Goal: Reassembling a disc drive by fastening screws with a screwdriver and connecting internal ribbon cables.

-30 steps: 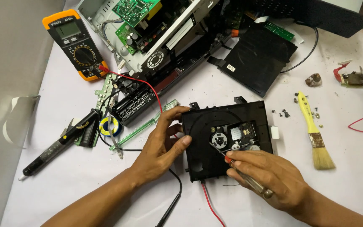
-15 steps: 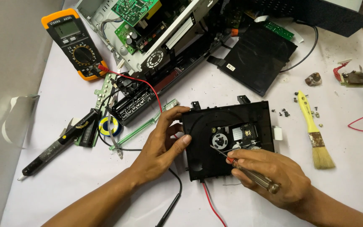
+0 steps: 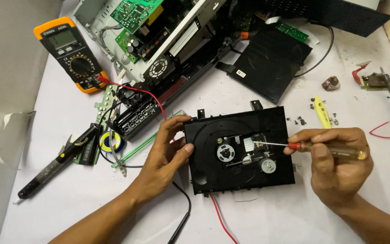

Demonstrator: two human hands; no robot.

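White sheeting covers the work table [image 3: 294,217], marked with small smudges and specks; a grey surface runs down the left edge of the frame and a tan strip shows at the upper right corner.

One black disc-drive mechanism [image 3: 239,149] lies flat at the centre of the frame, its round spindle hub and lens sled exposed. The left hand [image 3: 165,156] rests against the drive's left edge, thumb and fingers loosely curled onto the rim, steadying it rather than clasping anything. The right hand [image 3: 335,165], at centre right, has its fingers wrapped closed around one screwdriver [image 3: 314,148] with a clear amber handle and red collar; the thin metal shaft reaches left, its tip on the lens sled near the drive's middle.

One orange-and-black multimeter [image 3: 73,54] sits at the upper left. One opened player chassis [image 3: 168,40] with two green circuit boards fills the top centre, and one black cover panel [image 3: 269,61] lies just right of it. One black soldering iron [image 3: 55,165] lies at the lower left, beside one small roll of tape [image 3: 110,141]. One yellow-handled brush [image 3: 322,110] shows above the right hand, with a scatter of tiny screws [image 3: 301,121] near it, too small to count. One red wire loop [image 3: 383,131] lies at the far right.
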